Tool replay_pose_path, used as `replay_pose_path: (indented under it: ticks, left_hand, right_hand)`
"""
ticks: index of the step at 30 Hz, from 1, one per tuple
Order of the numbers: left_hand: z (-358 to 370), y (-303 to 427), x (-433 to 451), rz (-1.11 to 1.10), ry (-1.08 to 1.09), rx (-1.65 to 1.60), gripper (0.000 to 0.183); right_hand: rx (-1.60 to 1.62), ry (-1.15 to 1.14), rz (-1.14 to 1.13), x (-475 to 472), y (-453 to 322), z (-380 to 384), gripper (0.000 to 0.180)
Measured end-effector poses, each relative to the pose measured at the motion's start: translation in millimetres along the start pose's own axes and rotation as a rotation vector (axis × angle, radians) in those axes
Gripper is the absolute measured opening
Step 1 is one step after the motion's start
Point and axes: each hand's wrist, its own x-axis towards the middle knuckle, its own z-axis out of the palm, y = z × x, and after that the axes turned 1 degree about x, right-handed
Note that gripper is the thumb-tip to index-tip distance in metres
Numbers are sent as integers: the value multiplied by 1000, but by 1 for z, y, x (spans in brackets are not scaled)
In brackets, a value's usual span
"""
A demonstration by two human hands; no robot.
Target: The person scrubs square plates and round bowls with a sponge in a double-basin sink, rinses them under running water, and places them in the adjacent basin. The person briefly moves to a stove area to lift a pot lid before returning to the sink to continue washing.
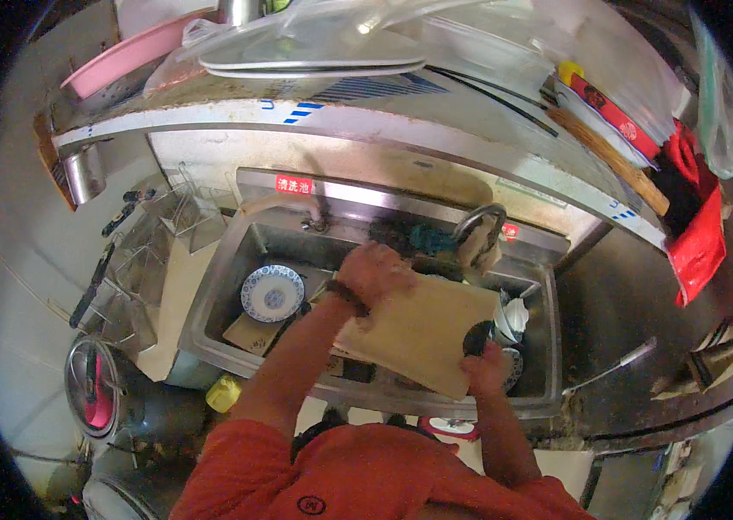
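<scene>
A tan cutting board lies tilted across the middle and right of a double stainless-steel sink. My left hand, with a dark band on the wrist, is over the board's far left part. Its fingers are blurred, and whether something is under them is hidden. At the board's near right corner, my right hand grips the edge, beside a dark round patch. White bowls stand in the right basin, partly behind the board. In the left basin, a blue-patterned white plate rests partly over a tan flat piece.
A curved faucet and a teal scrubbing mesh are at the sink's back. Overhead runs a loaded shelf. Wire baskets stand left, above a lidded metal pot. A long-handled utensil lies right.
</scene>
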Motion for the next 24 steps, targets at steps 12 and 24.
replay_pose_path:
  ticks: [12, 24]
  left_hand:
    - [23, 28, -45, -1120, 408, -700, 43]
    - [43, 87, -10, -588, 304, -372, 47]
  right_hand:
    - [41, -92, -103, -3, -20, 15, 53]
    - [164, 130, -199, 28, -32, 59, 51]
